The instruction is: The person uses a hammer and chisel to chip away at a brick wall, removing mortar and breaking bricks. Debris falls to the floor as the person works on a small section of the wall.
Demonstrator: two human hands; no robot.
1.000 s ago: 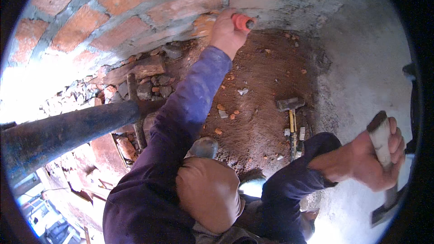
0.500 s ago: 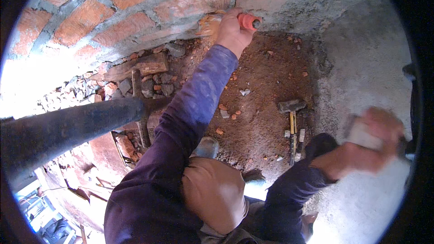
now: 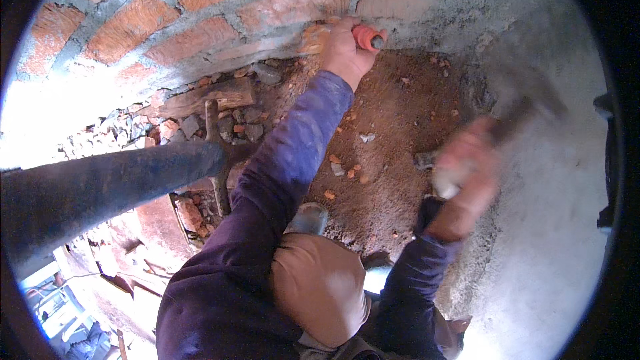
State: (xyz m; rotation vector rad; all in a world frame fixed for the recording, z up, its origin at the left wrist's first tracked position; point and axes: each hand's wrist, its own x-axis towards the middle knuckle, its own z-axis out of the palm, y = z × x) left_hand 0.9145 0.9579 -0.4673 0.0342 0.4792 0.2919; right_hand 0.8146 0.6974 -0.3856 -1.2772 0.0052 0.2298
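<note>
At the foot of the brick wall, my left hand is wrapped round a chisel with an orange-red grip. The chisel's dark struck end faces right; its tip is hidden behind the hand. My right hand, smeared by motion, grips a hammer by its handle. The hammer's blurred head is up and to the right of the chisel, apart from it. Another hammer's head lies on the dirt behind my right hand, which hides most of that tool.
Reddish dirt with brick chips lies below the wall. A thick dark pole comes in from the left, near a wooden block and broken stones. Grey concrete rises on the right. My knee is at bottom centre.
My right hand has swung from the far right inward and up toward the wall, bringing the hammer's head into sight. My left hand keeps the chisel at nearly the same spot.
</note>
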